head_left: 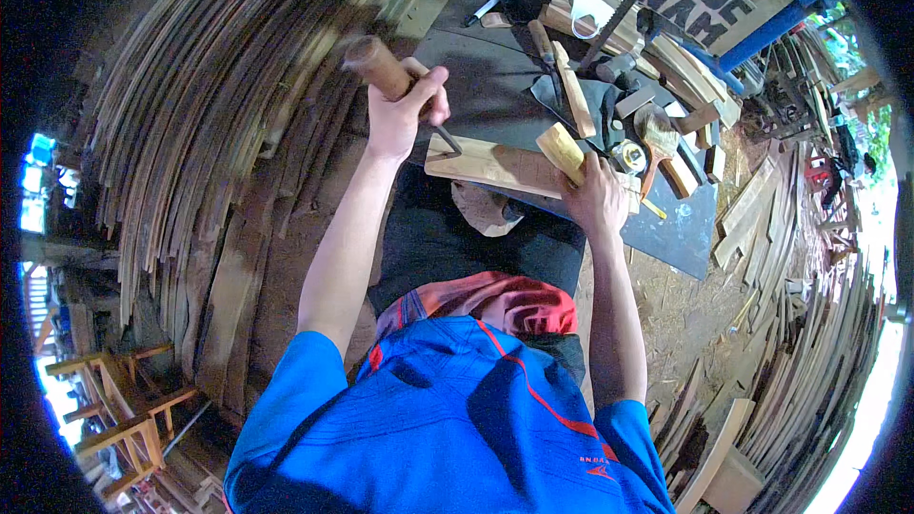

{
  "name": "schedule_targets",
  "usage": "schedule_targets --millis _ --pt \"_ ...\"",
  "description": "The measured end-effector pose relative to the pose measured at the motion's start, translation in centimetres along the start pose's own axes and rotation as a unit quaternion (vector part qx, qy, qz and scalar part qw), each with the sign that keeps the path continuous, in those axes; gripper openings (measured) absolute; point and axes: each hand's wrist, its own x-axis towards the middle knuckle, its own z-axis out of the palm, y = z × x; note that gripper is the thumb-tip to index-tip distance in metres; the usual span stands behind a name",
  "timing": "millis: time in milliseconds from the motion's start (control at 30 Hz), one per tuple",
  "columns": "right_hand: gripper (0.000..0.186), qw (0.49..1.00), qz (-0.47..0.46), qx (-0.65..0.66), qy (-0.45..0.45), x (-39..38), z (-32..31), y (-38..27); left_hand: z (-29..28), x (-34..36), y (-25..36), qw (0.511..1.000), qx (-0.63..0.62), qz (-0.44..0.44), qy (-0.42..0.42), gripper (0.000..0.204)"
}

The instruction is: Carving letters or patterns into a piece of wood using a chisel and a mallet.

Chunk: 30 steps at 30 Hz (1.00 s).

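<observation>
My left hand (407, 119) is closed around the handle of a chisel (379, 69) with a thick brown wooden grip. Its narrow blade slants down to the left end of a pale wooden board (490, 162), the tip at or very near the top face. My right hand (598, 195) is over the board's right part, fingers wrapped round a short, pale wooden block (561, 152) that points up and left. Its lower end is hidden in the hand. Pencil-like lines mark the board's face near this hand.
A tape measure (628, 157), a brush (657, 138), a yellow pencil (653, 208), a hammer (617, 67) and several wood pieces crowd the dark work surface (676, 228) on the right. Long planks (209, 86) are stacked at left. A wooden chair (133, 419) stands lower left.
</observation>
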Motion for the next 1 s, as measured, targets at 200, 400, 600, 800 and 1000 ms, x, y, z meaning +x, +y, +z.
schedule_targets --millis 200,400,600,800,1000 --pt "0.044 1.000 0.002 0.002 0.004 0.1 -0.1 -0.1 1.7 0.6 -1.2 0.990 -0.082 0.046 0.107 0.031" --pt "0.047 1.000 -0.008 0.004 -0.001 0.0 0.0 0.3 1.3 0.8 -2.2 0.987 -0.116 0.078 0.079 0.032" --pt "0.048 1.000 0.012 0.003 -0.005 -0.1 -0.1 -0.1 2.0 0.4 -1.7 0.993 -0.081 0.056 0.062 0.032" --pt "0.048 0.999 0.020 -0.004 -0.030 -0.1 0.0 -0.2 0.7 0.2 -1.9 0.991 -0.089 0.050 0.081 0.035" --pt "0.048 0.999 0.031 0.001 -0.024 0.2 -0.8 -0.1 -1.1 0.6 -1.3 0.995 -0.091 0.045 -0.007 0.033"
